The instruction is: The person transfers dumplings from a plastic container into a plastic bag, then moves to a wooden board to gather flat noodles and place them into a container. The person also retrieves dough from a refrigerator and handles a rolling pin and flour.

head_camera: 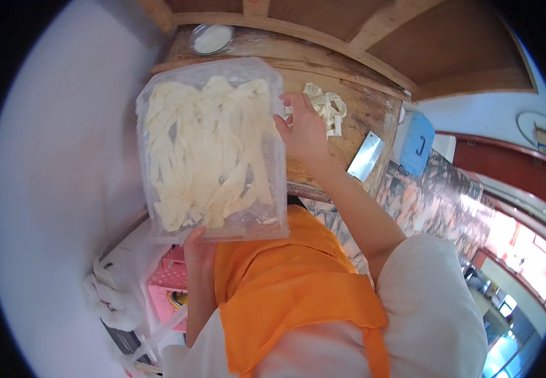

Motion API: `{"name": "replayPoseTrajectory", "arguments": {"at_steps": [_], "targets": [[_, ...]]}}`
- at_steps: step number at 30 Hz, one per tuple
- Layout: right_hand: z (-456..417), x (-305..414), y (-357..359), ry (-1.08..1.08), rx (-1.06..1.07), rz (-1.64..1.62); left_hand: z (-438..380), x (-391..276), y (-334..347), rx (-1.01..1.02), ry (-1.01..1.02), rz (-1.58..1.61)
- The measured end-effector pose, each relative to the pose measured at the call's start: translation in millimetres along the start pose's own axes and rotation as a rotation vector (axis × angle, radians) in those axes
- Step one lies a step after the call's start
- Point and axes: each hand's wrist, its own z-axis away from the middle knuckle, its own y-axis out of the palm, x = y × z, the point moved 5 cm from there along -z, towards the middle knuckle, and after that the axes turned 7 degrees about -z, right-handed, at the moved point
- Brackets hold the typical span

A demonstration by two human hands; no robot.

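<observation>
A translucent plastic tray (pixel 277 189) is held up before me, over the front left of the wooden work table (pixel 301 170). Wide, pale flat noodles (pixel 206 141) lie in it in overlapping strips, with white flour at its lower right. My left hand (pixel 197 243) grips the tray's near edge, its thumb on the rim and its other fingers hidden beneath. Beside the tray's right edge is my right hand (pixel 303 125), fingers bent and apart, nothing seen in it. Just behind that hand a loose heap of cut noodles (pixel 327 106) rests on the table, partly covered by it.
A cleaver (pixel 366 156) lies near the table's right edge. At the back left stands a bowl of white powder (pixel 213 38). Wooden shelving (pixel 301 26) overhangs the back. A blue-lidded bin (pixel 417 144) is right of the table; a pink basket (pixel 166 279) sits low at left, near the wall.
</observation>
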Motion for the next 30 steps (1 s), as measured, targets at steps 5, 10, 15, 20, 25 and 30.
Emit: {"name": "replayPoseTrajectory", "arguments": {"at_steps": [5, 10, 15, 20, 25, 30], "targets": [[7, -145, -30, 0.271, -0.024, 0.24, 20, -15, -7, -0.089, 0.0, -0.047], [-26, -272, -30, 0.595, -0.084, 0.336, 25, -23, -21, -0.166, 0.111, -0.02], [-37, -243, 32, 0.471, 0.058, 0.541, 26, -23, -34, -0.286, 0.121, -0.043], [-13, -199, 54, 0.248, 0.265, 0.24, 23, -20, -29, -0.189, 0.088, 0.04], [-5, -196, 11, 0.32, -0.039, 0.11, 24, -19, -28, -0.201, 0.097, 0.088], [27, -141, 71, -0.4, 0.272, 0.574, 23, -22, -27, -0.219, 0.089, 0.059]]}}
